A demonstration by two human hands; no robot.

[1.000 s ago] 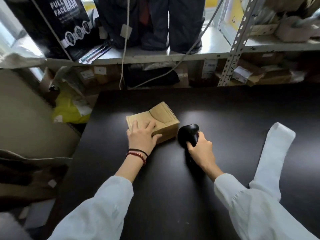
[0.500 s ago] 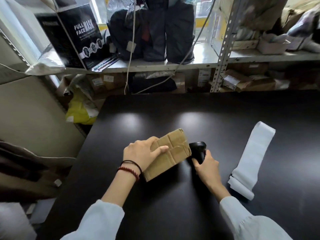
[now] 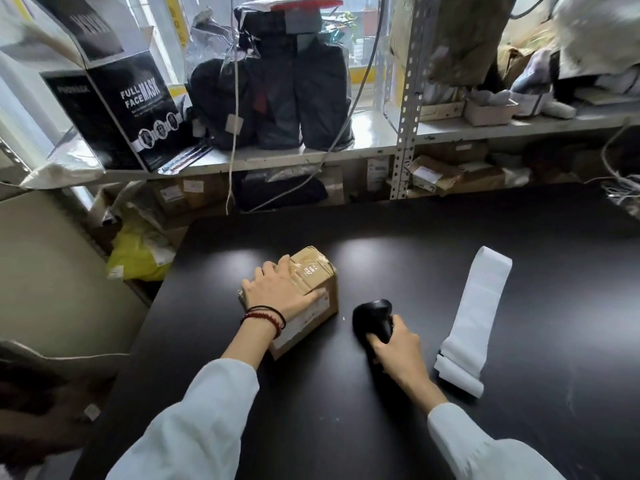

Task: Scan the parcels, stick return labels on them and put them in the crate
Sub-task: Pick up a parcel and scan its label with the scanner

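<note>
Head view: we now see the parcel (image 3: 313, 271) lying flat on the surface (image 3: 415, 265), no longer tilted against the scanner (image 3: 372, 318). Our left hand (image 3: 280, 292) rests on it, grip loose; our right hand (image 3: 398, 346) keeps its grip closed round the scanner. We judge it scanned; the label comes next.
</note>
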